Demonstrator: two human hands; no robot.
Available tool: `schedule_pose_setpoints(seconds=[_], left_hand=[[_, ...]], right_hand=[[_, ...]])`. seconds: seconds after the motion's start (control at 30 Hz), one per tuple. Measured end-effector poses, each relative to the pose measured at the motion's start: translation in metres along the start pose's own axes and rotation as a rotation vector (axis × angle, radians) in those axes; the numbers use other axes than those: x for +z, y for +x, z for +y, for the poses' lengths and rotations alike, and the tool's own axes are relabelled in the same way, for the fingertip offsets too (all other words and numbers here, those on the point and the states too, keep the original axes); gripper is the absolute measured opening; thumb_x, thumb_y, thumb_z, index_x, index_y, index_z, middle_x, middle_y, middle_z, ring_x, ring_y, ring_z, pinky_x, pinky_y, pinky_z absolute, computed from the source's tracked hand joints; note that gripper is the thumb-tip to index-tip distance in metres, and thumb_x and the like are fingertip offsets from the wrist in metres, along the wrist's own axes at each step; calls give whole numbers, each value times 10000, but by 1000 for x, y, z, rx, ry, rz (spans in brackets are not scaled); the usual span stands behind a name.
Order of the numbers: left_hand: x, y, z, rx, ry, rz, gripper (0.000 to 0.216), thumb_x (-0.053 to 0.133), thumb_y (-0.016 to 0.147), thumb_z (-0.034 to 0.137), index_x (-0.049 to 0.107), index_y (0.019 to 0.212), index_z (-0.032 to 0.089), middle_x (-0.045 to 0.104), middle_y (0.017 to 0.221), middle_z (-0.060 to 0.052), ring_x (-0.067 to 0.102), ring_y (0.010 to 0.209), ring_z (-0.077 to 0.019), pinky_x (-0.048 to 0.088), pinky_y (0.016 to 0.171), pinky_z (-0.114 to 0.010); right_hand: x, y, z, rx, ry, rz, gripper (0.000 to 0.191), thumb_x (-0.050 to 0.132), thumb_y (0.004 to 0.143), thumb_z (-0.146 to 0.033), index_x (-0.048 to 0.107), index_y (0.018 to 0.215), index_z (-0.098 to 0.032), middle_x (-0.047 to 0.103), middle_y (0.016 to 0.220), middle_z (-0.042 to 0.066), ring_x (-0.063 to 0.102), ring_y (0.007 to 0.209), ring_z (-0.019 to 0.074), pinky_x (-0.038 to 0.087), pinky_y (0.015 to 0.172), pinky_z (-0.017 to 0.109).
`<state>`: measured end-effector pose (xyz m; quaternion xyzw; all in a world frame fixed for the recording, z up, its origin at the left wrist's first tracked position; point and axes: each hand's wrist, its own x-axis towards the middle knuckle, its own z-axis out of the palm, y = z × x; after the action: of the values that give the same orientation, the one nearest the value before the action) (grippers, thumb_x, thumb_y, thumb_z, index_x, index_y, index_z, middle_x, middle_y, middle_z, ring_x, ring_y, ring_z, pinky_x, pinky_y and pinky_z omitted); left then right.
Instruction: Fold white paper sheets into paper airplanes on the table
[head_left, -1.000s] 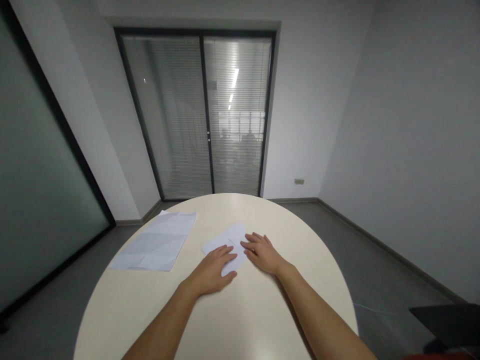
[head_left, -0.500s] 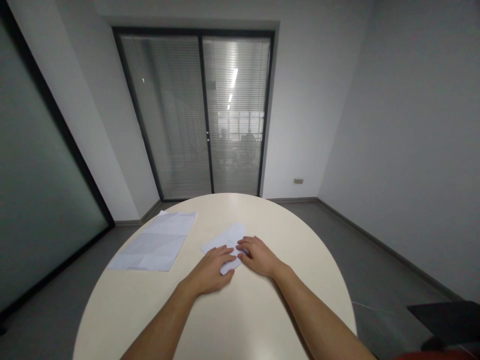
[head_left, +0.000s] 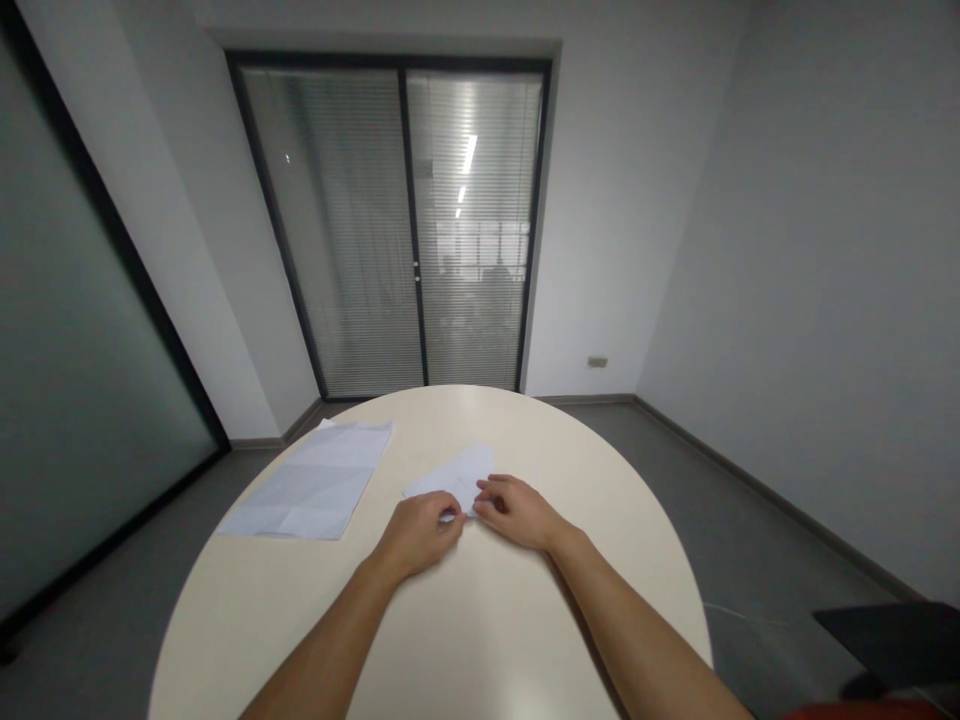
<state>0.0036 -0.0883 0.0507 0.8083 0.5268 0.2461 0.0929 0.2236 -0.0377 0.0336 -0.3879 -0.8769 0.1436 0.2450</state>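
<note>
A small folded sheet of white paper lies near the middle of the round table, its near edge partly hidden by my fingers. My left hand pinches that near edge between thumb and fingertips. Close beside it, my right hand has its fingers curled at the paper's right side, thumb and fingertips pressed on the sheet. The two sets of fingertips almost meet.
Larger creased white sheets lie at the left of the cream round table. Beyond the table stands a glass door with blinds. A dark chair part shows at the lower right.
My left hand has gone from fingers spread flat over the paper to a pinch at its near edge. The near flap of the paper is now folded up. My right hand barely moved.
</note>
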Motion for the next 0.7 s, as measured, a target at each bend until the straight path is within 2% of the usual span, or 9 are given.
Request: schedule_pose_setpoints(seconds=[0.07,0.23,0.4,0.53,0.7], left_hand=[[-1,0,1,-14,14,13,206,541,923,330,724,896,240,774,936,-12,701,887,-192,461,776,-274],[-3,1,2,-42,21,27,238,504,961,352,712,908,247,770,939,-12,701,905,-192,455,781,-268],[-2,2,-1,-80,23,32,238,485,985,401,683,1027,277,770,982,-5,711,926,-197,462,776,-267],[3,4,-6,-138,79,48,280,430,1013,389,641,1165,286,771,1020,-24,722,938,-208,470,773,-274],[7,6,-10,-196,101,62,347,435,1007,339,547,1330,279,761,1077,-52,724,976,-228,492,800,-298]], right_hand=[[-1,-1,-3,3,5,-1,329,545,965,-469,712,1025,-193,730,1090,109,593,1184,274,434,987,358],[-5,-2,-7,-23,18,-9,303,533,984,-454,665,930,-186,687,902,73,620,913,213,457,831,302],[-6,-1,-6,-21,32,-43,282,501,1008,-408,671,976,-185,666,899,68,605,895,211,452,826,303],[-5,-1,-5,-48,23,-61,248,490,1012,-357,681,1012,-199,677,912,71,599,1011,242,436,898,327],[-4,-1,-4,-84,43,-41,192,501,1000,-291,666,995,-194,661,916,56,599,907,201,438,839,292]])
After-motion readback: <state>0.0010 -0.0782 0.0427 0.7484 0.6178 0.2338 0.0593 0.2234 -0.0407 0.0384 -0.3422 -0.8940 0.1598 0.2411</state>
